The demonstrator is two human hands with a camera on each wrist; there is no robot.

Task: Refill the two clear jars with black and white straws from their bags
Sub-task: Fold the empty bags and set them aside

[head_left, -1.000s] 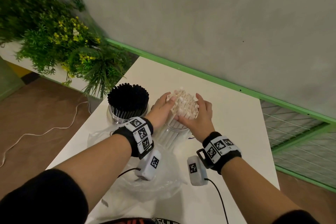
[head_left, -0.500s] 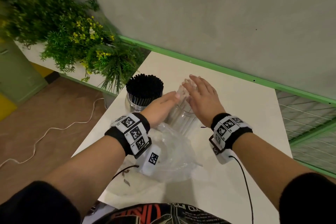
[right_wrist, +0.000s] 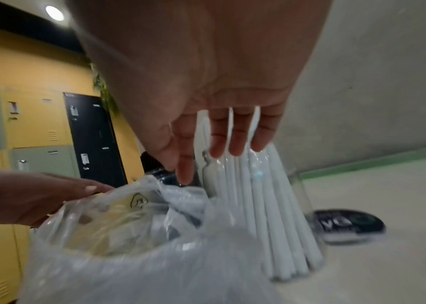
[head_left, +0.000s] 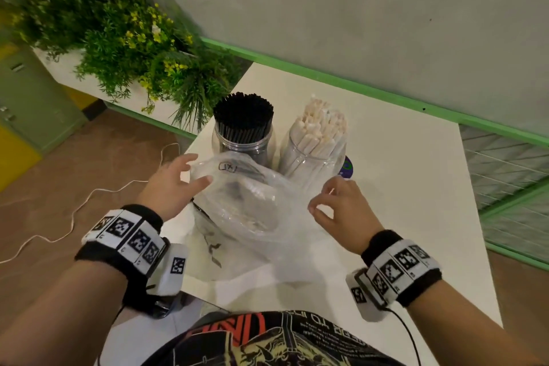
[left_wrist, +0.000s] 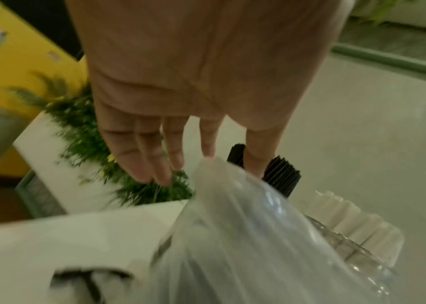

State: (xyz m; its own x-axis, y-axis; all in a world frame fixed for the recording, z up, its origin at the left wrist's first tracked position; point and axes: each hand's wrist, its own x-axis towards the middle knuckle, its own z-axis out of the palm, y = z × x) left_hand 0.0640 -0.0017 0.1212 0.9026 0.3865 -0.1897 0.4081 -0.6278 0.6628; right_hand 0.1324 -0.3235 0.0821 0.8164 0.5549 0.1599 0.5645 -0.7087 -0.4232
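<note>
Two clear jars stand side by side on the white table. The left jar is packed with black straws, the right jar with white straws. In front of them lies a crumpled clear plastic bag. My left hand has spread, straight fingers touching the bag's upper left edge. My right hand hovers over the bag's right side with loosely curled fingers, holding nothing. The right wrist view shows its fingers hanging before the white straws, above the bag.
A planter of green plants with yellow flowers stands left of the table. A dark round lid lies right of the white-straw jar. A grey wall with green trim runs behind. A white cable lies on the floor at left.
Both hands have left the tops of the white straws and drawn back toward me to the plastic bag. The white straws now stand uncovered in their jar.
</note>
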